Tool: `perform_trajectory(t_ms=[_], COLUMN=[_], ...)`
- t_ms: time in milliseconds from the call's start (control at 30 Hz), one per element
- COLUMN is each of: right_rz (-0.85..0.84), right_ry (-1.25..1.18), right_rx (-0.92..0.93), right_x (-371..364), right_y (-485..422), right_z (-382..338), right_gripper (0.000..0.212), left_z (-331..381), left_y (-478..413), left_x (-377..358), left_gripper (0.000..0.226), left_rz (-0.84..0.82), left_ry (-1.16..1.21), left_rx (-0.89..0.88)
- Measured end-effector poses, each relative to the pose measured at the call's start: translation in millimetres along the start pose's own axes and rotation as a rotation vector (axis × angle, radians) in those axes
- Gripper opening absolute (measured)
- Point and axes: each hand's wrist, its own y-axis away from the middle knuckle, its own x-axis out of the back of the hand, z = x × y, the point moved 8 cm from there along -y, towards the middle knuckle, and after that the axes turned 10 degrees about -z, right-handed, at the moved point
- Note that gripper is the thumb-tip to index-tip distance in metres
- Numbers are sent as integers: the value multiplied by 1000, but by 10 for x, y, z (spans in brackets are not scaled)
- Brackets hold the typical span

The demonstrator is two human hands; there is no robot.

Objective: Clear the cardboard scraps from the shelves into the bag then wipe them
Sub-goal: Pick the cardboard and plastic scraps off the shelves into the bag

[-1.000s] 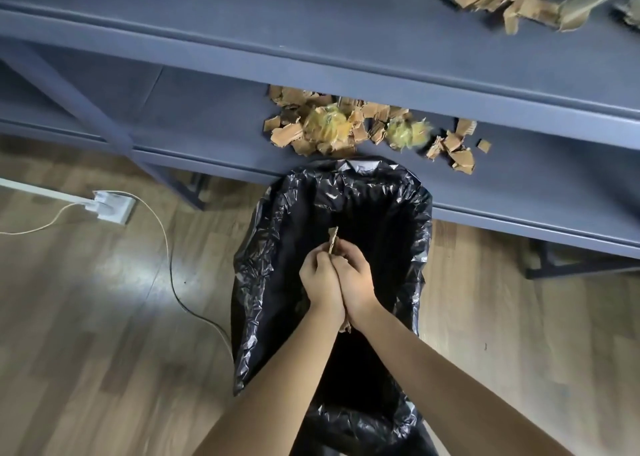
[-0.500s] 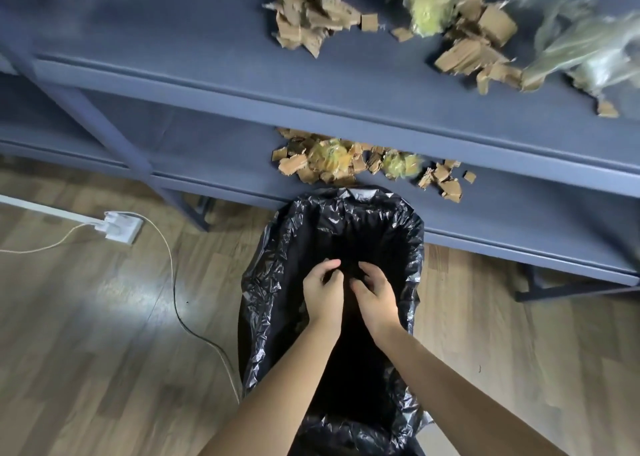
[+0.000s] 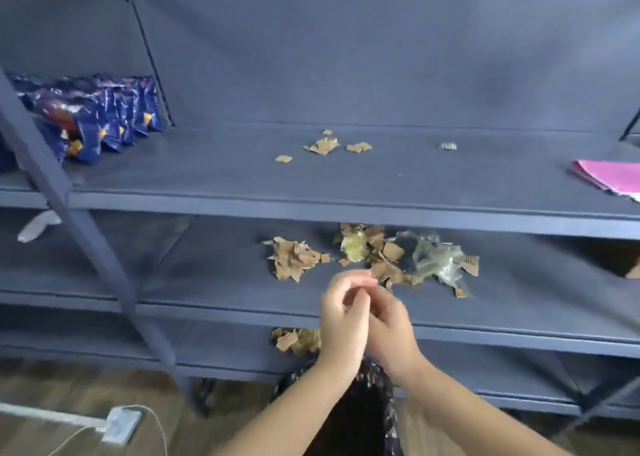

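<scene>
Up from the bag came our left hand and right hand, fingers slack; scraps littered three unwiped shelves.

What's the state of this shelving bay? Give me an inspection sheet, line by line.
Surface: dark blue shelves, littered.
Job's things: cardboard scraps on the upper, middle and lower shelves; black bag on the floor below; pink cloth far right, upper shelf.
Clutter: blue snack packets upper left; clear plastic wrap among the middle scraps.
Hands: left hand and right hand together before the middle shelf, blurred, nothing seen held.
Cables: white cable and plug block on the floor, left.
Surroundings: wooden floor.
</scene>
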Motion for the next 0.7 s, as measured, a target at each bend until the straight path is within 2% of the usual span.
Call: perform_trajectory(t_ms=[167, 267, 300, 400, 500, 600, 700], right_rz=[105, 158, 176, 245, 266, 201, 65], right_ry=[115, 293, 365, 460, 525, 609, 766], right_rx=[176, 177, 139, -43, -253, -387, -400], right_x=[873, 1503, 1741, 2435, 2886, 2982, 2761], right_y=[-639, -1209, -1426, -2021, -2490, -2907, -3302], right_z=[-762, -879, -838, -461, 22, 413, 601], right_gripper=[32, 26, 28, 37, 47, 52, 59], left_z=[864, 1034, 1014, 828, 539, 329, 212], left_y=[-551, -1055, -1242, -1787, -2249, -2665, -3057], left_x=[153, 455, 601, 1056, 1356, 1387, 1183], left_gripper=[29, 18, 17, 46, 70, 73, 74], left_rz=[-16, 11, 41, 125, 151, 178, 158], left_ry=[-12, -97, -166, -389, -451, -493, -807], left_rx=[-186, -166, -132, 38, 276, 390, 423])
